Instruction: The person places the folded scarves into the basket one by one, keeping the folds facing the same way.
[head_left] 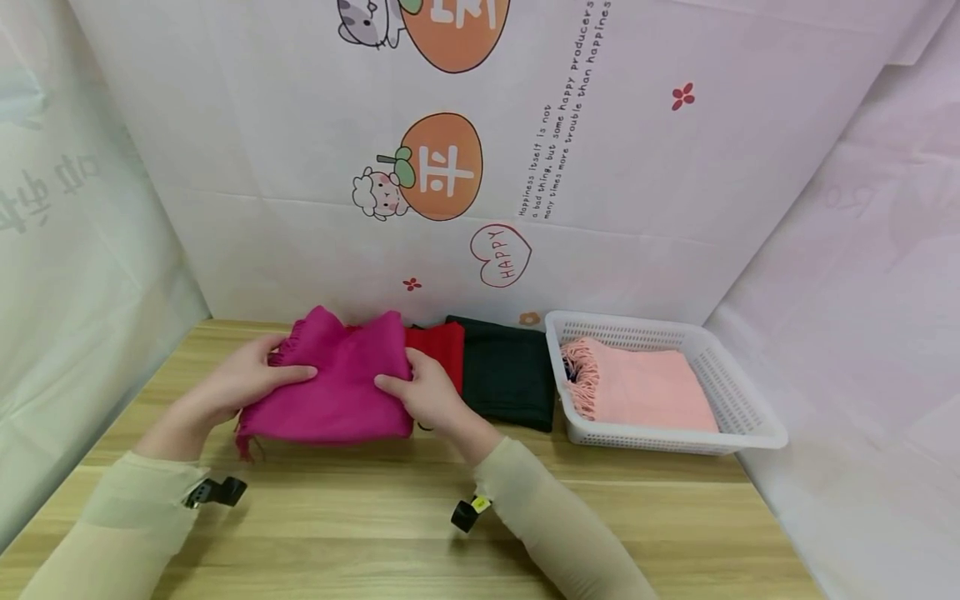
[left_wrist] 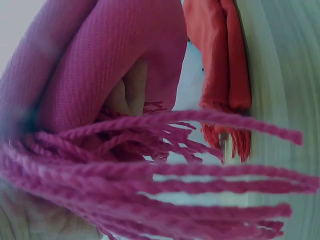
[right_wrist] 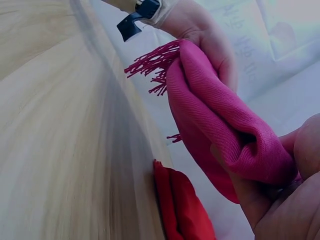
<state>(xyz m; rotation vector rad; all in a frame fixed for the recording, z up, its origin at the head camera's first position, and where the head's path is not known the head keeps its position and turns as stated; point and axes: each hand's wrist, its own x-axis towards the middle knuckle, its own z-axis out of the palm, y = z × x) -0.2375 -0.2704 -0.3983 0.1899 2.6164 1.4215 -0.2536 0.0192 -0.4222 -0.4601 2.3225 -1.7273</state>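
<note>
Both hands hold a folded magenta scarf [head_left: 341,392] with twisted fringe above the table. The left hand [head_left: 258,375] grips its fringed left side, thumb on top and fingers underneath. At the opposite side, the right hand [head_left: 431,390] pinches the folded edge, with the thumb over the cloth. In the right wrist view the scarf [right_wrist: 220,115] shows thick folded layers and hangs clear of the wood. A folded red scarf [head_left: 442,346] lies behind it, partly hidden in the head view; its fringe [left_wrist: 235,142] shows in the left wrist view.
A folded dark green cloth [head_left: 506,375] lies right of the red scarf. Beside it stands a white perforated basket [head_left: 750,421] holding a folded pink fringed scarf [head_left: 652,387]. A printed white sheet [head_left: 600,250] rises behind the wooden table [head_left: 360,517].
</note>
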